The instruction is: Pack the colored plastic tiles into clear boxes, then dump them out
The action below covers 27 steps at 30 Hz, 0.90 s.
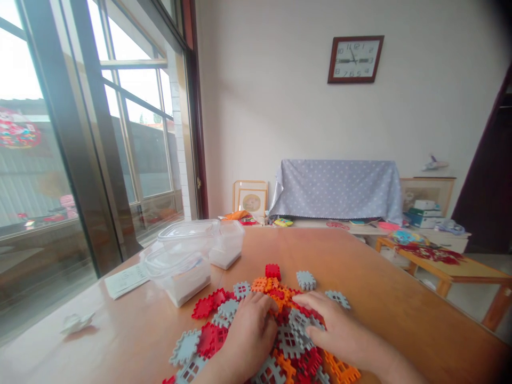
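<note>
A pile of flat interlocking plastic tiles with notched edges, in red, orange and grey, lies in front of me. My left hand [254,330] rests over the pile's left part, its fingers curled in; whatever they hold is hidden. Beside it is a red tile [211,340]. On the pile's right side my right hand [330,322] reaches in, thumb apart from its fingers, with a grey window tile [290,341] near the thumb. Orange tiles [262,284] sit just beyond both hands. A solid grey tile [306,280] and a red block [272,272] lie at the far edge.
Clear plastic containers [188,288] stand at the left on the wooden table [316,245]. A folded paper [127,280] and a crumpled wrapper [77,323] lie nearby. Behind are a cloth-covered object [338,189] and a low side table [472,272]; windows line the left.
</note>
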Available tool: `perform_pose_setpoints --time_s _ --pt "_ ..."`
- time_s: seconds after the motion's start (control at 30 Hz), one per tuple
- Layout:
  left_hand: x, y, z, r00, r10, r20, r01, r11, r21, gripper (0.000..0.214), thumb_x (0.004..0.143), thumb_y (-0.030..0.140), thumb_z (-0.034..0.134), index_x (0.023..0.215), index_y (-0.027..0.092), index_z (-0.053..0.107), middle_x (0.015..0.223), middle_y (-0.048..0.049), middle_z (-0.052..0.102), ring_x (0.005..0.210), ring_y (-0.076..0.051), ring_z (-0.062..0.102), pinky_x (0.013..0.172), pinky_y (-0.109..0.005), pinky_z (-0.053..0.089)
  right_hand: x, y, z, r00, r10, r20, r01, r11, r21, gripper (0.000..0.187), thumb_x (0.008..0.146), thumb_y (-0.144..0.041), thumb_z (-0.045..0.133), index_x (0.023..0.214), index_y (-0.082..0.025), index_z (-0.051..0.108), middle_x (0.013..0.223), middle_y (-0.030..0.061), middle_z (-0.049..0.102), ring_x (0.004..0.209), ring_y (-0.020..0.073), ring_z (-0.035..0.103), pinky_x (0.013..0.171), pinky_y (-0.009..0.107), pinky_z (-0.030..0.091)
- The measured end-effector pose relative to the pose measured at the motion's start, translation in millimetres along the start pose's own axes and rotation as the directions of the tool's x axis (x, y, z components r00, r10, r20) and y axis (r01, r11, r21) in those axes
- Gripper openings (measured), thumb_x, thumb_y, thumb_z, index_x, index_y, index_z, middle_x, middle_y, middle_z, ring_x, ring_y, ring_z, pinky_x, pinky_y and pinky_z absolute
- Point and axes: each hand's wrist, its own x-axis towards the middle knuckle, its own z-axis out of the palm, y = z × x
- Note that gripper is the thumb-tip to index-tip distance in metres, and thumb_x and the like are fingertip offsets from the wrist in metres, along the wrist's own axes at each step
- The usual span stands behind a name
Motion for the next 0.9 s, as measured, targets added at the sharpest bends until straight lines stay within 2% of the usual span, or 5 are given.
perform_pose_setpoints --time_s 0.2,0.37,0.63,0.8,0.9 --pt "0.9 2.0 -1.2 1.000 0.021 0.013 -0.021 1.000 0.006 0.023 0.079 0.005 0.049 0.088 0.023 0.060 0.091 -0.0032 0.065 0.090 -0.022 0.055 0.081 -0.033 0.037 -4.0 -3.7 -7.2 0.996 0.088 0.010 -0.087 0.992 -0.093 0.048 0.074 -0.026 0.067 0.122 -0.030 0.067 0.118 0.0043 0.068 0.104 0.0237 0.064 0.090 0.033 0.048" --pt "0.5 5.6 -2.7 0.999 0.040 0.030 -0.040 0.999 0.005 0.020 0.083 0.006 0.049 0.088 0.023 0.060 0.091 -0.0025 0.064 0.089 -0.021 0.054 0.081 -0.033 0.038 -5.3 -8.6 -8.8 0.992 0.119 0.051 -0.107 0.976 -0.188 0.033 0.073 -0.030 0.072 0.106 -0.031 0.069 0.099 -0.0005 0.068 0.090 0.0206 0.063 0.079 0.029 0.043" --pt "0.8 9.5 -5.3 0.999 0.035 0.016 -0.034 0.998 -0.046 0.014 0.091 0.014 0.051 0.089 0.023 0.062 0.092 -0.0032 0.065 0.091 -0.022 0.055 0.083 -0.033 0.040 1.4 -6.3 5.3 0.992 0.114 -0.049 -0.121 0.973 -0.196 0.008 0.081 -0.018 0.057 0.081 -0.024 0.063 0.085 -0.0017 0.065 0.079 0.0159 0.060 0.069 0.025 0.038" --pt "-0.9 11.9 -3.7 0.999 -0.049 0.007 0.049 0.954 -0.296 0.012 0.098 0.031 0.053 0.095 0.023 0.062 0.091 -0.0038 0.065 0.087 -0.021 0.057 0.079 -0.031 0.043 4.5 -17.0 12.1 0.983 0.018 -0.181 -0.057 0.975 -0.213 0.018 0.089 -0.018 0.051 0.092 -0.026 0.067 0.092 0.0002 0.068 0.087 0.0180 0.064 0.078 0.027 0.043" --pt "-1.2 14.0 2.5 0.992 -0.096 0.083 0.126 0.801 -0.586 0.023 0.098 0.043 0.056 0.105 0.022 0.061 0.084 -0.0025 0.063 0.078 -0.018 0.057 0.070 -0.028 0.043 2.1 -26.7 19.1 0.973 -0.079 -0.215 0.022 0.967 -0.252 0.028 0.091 -0.017 0.050 0.108 -0.029 0.068 0.099 0.0030 0.068 0.092 0.0209 0.065 0.082 0.030 0.046"
